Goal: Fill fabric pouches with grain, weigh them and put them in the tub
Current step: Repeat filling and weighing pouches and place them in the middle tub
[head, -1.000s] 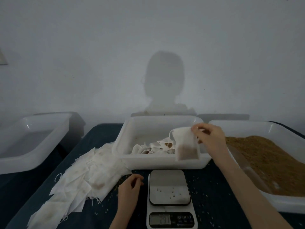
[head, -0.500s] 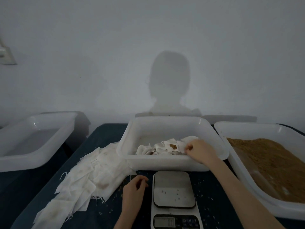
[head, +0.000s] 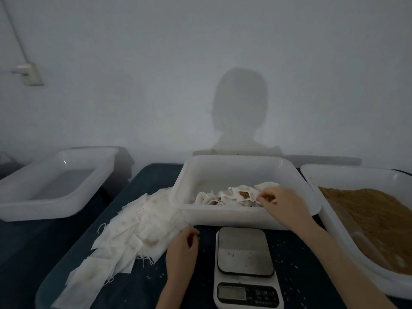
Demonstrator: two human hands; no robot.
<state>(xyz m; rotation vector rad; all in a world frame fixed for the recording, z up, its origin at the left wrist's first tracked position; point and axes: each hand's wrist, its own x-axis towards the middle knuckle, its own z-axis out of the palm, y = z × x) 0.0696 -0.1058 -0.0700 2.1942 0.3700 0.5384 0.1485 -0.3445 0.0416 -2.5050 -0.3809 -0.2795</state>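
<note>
I see a big grey wall filling the top half of the frame, with a person's shadow in the middle of it. Below it is a dark blue table. At the right edge sits a big white tub of brown grain (the grain is heaped up toward the right). At the left edge sits an empty white tub, a bit off the table. In the middle of the frame is the white tub for the filled pouches, and a small heap of filled pouches lies in its near right part. To the lower left of that tub, a big pile of flat empty pouches spreads over the table, with strings poking out. At the bottom middle stands a small scale, just in front of the middle tub, with a few loose grains on its plate. I cannot read its little screen. The right hand reaches over the near rim of the middle tub, and its fingers are curled down on the pouches at the right end of the heap; I cannot tell if it is pinching one or just touching. The left hand rests on the table between the empty pouches and the scale, fingers loosely curled, holding nothing I can see. More loose grains are dotted on the table around the scale.
</note>
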